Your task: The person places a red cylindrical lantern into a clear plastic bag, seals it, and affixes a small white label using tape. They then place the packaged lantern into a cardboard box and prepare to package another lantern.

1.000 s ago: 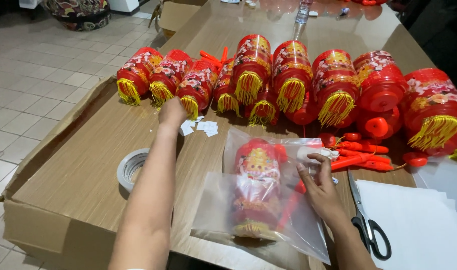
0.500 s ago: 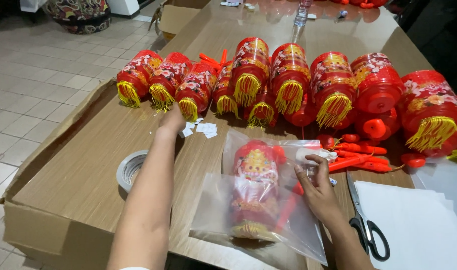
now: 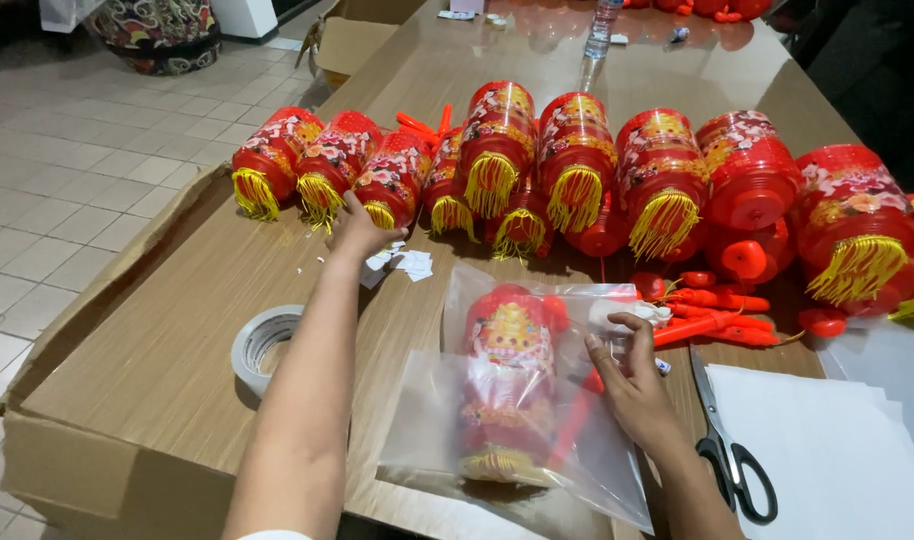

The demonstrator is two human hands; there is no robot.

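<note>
My left hand [image 3: 362, 230] reaches far forward and its fingers rest at the base of a red lantern with a yellow tassel [image 3: 391, 185], beside small white paper scraps [image 3: 402, 264]. My right hand [image 3: 629, 375] presses on the edge of a clear plastic bag [image 3: 517, 400] that lies flat on the wooden table [image 3: 177, 330]. A red lantern [image 3: 507, 385] is inside the bag. A long row of red lanterns with yellow tassels [image 3: 577, 160] lies across the table beyond both hands.
A roll of tape [image 3: 265, 345] lies left of my left arm. Black scissors [image 3: 729, 450] and white sheets [image 3: 827, 450] sit at the right. Loose red plastic parts [image 3: 712, 300] lie by the bag. Flattened cardboard [image 3: 67, 440] hangs off the table's left edge. A water bottle [image 3: 599, 28] stands far back.
My left hand has slid a little from the paper scraps to the lantern's base. My right hand stays on the bag.
</note>
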